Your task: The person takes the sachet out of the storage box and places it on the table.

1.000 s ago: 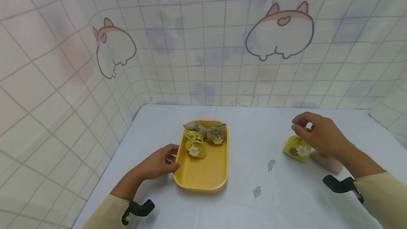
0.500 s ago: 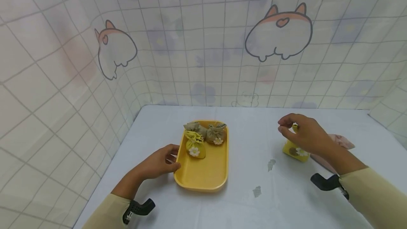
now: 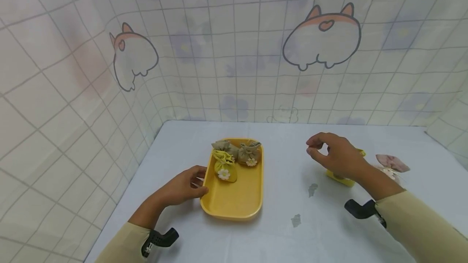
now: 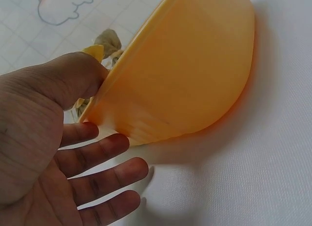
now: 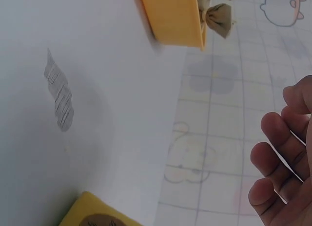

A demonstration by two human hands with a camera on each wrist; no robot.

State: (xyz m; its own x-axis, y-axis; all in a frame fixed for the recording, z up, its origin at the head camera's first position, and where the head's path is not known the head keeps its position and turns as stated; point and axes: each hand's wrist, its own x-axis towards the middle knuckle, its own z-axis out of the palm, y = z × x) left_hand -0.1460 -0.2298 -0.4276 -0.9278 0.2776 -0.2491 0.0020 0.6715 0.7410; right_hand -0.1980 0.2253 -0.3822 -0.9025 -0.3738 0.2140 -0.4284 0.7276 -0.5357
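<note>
My left hand (image 3: 180, 188) holds the left rim of a yellow tray (image 3: 234, 204), its thumb over the edge and its fingers along the outer wall. Inside the tray's far half sit a yellow drawstring pouch (image 3: 224, 170) with a white flower and two grey-green pouches (image 3: 249, 154). At the right, my right hand (image 3: 338, 155) hovers with loosely curled fingers and nothing between them. Beneath it another yellow pouch (image 3: 340, 178) lies mostly hidden. A pink pouch (image 3: 393, 163) rests behind the right wrist, partly covered by the forearm.
White cloth covers the table (image 3: 281, 238), printed with grey-green leaf marks (image 3: 312, 190). A gridded curtain (image 3: 234, 72) with animal drawings hangs behind and along the sides. Each wrist carries a black camera mount (image 3: 360, 209).
My right hand has moved left across the yellow pouch toward the tray, uncovering the top of the pink pouch. The left hand and tray have stayed in place.
</note>
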